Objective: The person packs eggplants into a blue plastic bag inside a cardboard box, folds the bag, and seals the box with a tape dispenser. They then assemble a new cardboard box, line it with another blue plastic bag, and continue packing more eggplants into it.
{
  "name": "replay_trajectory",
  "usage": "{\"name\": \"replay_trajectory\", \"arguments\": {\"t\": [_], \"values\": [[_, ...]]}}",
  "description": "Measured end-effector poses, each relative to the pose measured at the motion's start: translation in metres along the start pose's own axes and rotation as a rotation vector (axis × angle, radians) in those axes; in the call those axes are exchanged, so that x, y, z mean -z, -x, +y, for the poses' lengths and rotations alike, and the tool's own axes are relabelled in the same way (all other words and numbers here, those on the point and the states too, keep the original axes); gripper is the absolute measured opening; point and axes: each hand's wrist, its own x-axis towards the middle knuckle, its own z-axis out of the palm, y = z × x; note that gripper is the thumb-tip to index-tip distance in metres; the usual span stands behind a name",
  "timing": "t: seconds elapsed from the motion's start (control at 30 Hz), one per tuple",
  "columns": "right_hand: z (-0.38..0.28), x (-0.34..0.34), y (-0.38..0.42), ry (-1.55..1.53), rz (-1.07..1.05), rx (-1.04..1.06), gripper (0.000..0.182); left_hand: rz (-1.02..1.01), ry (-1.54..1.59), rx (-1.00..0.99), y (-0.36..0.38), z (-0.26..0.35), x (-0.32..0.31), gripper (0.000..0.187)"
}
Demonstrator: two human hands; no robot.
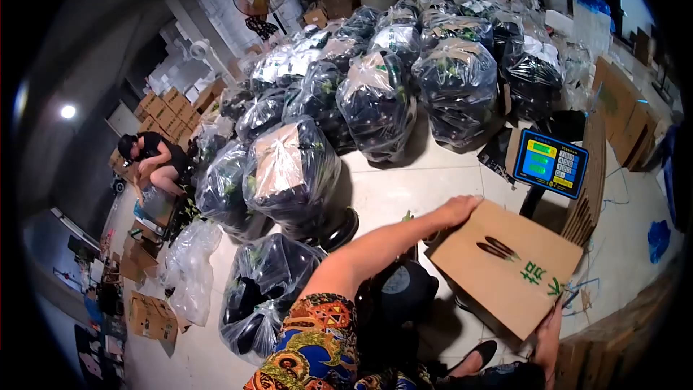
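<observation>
Clearly, the printed cardboard (505, 267) lies between the two hands, its face tilted and marked with dark elongated shapes and green characters. The left hand (458, 209) has its grip closed on the upper-left corner; the right hand (550, 325) touches the lower-right edge, but its fingers are partly hidden, so I cannot tell whether that grip is closed. Just beyond the cardboard's upper-right edge stands a lit blue display (551, 162), with folded cardboard sheets (581, 217) to the right. Beyond and left of the cardboard, clear plastic bags (379, 105) of dark produce crowd the tiled floor (375, 191). Far left of it, a crouched person (155, 159) leans forward.
</observation>
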Motion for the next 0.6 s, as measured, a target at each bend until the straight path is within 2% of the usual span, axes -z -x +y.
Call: {"name": "replay_trajectory", "arguments": {"t": [0.03,0.07,0.1,0.13,0.17,0.2,0.23,0.27,0.3,0.37,0.43,0.5,0.6], "values": [[-0.012,0.0,0.015,-0.008,0.055,0.077,0.04,-0.017,0.105,-0.057,0.001,-0.002,0.006,0.061],[-0.037,0.031,0.009,-0.059,-0.232,0.019,0.041,0.034,0.29,-0.032,-0.003,0.001,0.004,0.061],[-0.059,0.031,0.011,-0.044,-0.124,0.027,0.044,0.072,0.236,-0.213,-0.021,-0.017,0.006,0.056],[-0.083,0.01,0.022,0.047,-0.126,0.181,0.045,0.154,0.066,-0.206,-0.029,-0.012,0.011,0.051],[-0.113,0.009,0.036,0.047,0.015,0.194,0.046,0.072,0.016,-0.121,-0.049,-0.007,0.019,0.048],[-0.135,-0.026,0.064,0.171,-0.092,0.3,0.048,0.056,-0.137,-0.333,-0.026,0.027,0.03,0.048],[-0.145,-0.098,0.105,0.371,-0.091,0.416,0.049,0.109,-0.284,-0.514,-0.046,0.011,0.026,0.049],[-0.147,-0.14,0.138,0.492,-0.083,0.437,0.049,0.123,-0.222,-0.398,-0.022,0.036,0.021,0.051],[-0.141,-0.17,0.158,0.606,-0.095,0.464,0.05,0.152,-0.179,-0.287,0.001,0.072,0.027,0.053],[-0.115,-0.203,0.186,0.998,-0.009,0.432,0.042,0.11,0.029,-0.328,0.014,0.087,0.019,0.059],[-0.073,-0.233,0.202,1.489,-0.147,0.432,0.032,-0.128,0.274,-0.174,0.051,0.122,0.014,0.076],[-0.018,-0.236,0.198,1.585,-0.332,0.586,0.026,-0.121,0.17,-0.102,0.041,0.099,-0.023,0.089],[0.048,-0.239,0.196,1.751,-0.586,0.634,0.018,-0.07,0.161,-0.047,0.079,0.096,-0.065,0.102]]}}
